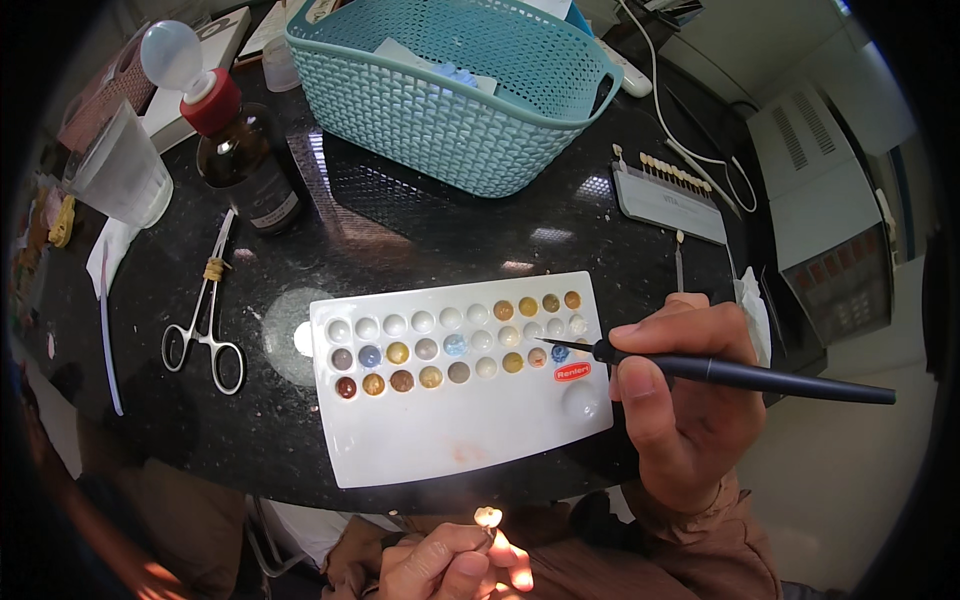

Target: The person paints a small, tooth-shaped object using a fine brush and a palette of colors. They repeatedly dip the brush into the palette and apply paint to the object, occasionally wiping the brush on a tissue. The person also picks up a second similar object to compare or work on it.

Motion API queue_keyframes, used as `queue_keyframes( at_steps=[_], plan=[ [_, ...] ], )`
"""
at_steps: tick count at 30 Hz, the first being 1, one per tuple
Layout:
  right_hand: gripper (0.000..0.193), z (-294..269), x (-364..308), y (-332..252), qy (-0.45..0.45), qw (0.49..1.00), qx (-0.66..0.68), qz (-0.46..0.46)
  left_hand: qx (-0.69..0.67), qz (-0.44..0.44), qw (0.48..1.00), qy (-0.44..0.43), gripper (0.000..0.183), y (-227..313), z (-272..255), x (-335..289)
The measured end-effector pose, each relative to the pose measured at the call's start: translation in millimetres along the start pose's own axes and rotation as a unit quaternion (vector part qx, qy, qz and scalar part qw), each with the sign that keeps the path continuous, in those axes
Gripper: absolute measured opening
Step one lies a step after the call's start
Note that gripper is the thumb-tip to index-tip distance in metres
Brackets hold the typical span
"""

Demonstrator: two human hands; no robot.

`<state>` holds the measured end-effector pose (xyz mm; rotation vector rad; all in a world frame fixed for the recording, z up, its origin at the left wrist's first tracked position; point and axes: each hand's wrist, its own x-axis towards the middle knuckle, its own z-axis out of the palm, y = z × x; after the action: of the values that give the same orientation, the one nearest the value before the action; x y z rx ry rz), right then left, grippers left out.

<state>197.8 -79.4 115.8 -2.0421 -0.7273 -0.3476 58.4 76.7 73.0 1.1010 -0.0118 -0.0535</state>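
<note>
My right hand (690,400) is closed around the black handle of a fine brush (790,382), between thumb and fingers. Its thin tip points left, over the wells of a white paint palette (400,440). Whether the tip touches a well I cannot tell. The palette has rows of small round wells; some hold brown, yellow, blue and grey stains, others look white. At the lower edge, in front of the table, my left hand (435,562) pinches a thin holder carrying a small tooth crown (488,517), brightly lit.
Forceps with ring handles (212,310) lie left of the palette, near a brown bottle (250,165) and a clear cup (125,175). A turquoise basket (450,130) stands at the back. A tooth shade guide (668,203) lies at the right, with one loose shade tab (680,258) nearby.
</note>
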Motion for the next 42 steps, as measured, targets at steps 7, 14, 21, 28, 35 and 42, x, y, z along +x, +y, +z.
queue_keyframes(
  at_steps=[7,14,21,28,35,42],
  plan=[
    [0.021,6,3,-1,-0.041,0.998,-0.050,-0.016,-0.015,-0.001,1.000,-0.022,0.019,2,-10,1],
    [0.022,9,5,0,-0.042,0.996,-0.069,-0.037,-0.009,-0.014,1.000,-0.005,0.020,5,-11,1],
    [0.020,10,5,0,-0.041,0.996,-0.075,-0.038,0.002,-0.008,1.000,-0.002,0.020,6,-11,3],
    [0.019,9,6,-2,-0.048,0.996,-0.071,-0.032,-0.007,-0.004,1.000,0.001,0.021,4,-11,2],
    [0.020,11,3,0,-0.040,0.997,-0.068,-0.023,-0.025,-0.027,0.999,0.003,0.024,7,-11,4],
    [0.018,13,3,-1,-0.027,0.998,-0.060,-0.005,-0.039,-0.016,0.999,0.010,0.023,6,-11,2]
  ],
)
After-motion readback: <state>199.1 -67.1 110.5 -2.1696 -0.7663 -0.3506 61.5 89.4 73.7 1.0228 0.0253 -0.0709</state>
